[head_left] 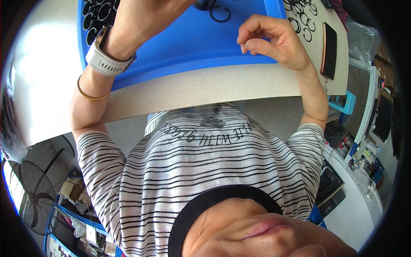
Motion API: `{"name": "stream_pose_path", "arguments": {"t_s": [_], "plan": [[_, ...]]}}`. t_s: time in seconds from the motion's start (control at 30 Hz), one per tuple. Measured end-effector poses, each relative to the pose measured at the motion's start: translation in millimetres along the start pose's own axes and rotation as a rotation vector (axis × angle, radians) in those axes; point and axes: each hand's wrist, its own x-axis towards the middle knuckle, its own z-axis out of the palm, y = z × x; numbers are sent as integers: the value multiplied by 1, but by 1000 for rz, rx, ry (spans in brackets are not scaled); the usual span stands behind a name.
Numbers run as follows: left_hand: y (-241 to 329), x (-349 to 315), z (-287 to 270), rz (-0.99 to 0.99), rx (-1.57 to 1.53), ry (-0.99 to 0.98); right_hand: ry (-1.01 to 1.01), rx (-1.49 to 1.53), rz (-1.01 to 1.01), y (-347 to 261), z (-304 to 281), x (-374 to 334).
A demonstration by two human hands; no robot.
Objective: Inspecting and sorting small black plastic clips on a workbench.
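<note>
My left hand [147, 15] reaches over a blue tray [184, 55] from the left, a light watch on its wrist. Its fingers run past the top edge and are out of sight. Close to it, at the top edge, a dark part [201, 4] shows only in piece. Just right of that part is an open black ring [220, 13], seen against the blue tray. My right hand [274, 40] hovers over the tray's near right corner. Its fingers are loosely curled, a gap shows between thumb and forefinger, and nothing is visible in them.
Several black rings [96, 15] crowd the tray's left side. More rings [302, 17] lie on the pale table [205, 83] beyond its right edge. A dark phone [329, 51] rests farther right. A fan [34, 197] stands at the lower left.
</note>
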Motion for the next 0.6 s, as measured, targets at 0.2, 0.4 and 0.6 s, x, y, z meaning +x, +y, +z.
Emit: {"name": "stream_pose_path", "arguments": {"t_s": [0.2,0.4,0.6], "plan": [[1,0,0,-36,-6,-9,2,-17,-1,0,0,0],[0,0,0,-10,-15,-2,-1,-18,-5,0,0,0],[0,1,-1,0,-5,-3,-8,-20,-4,0,-1,0]]}}
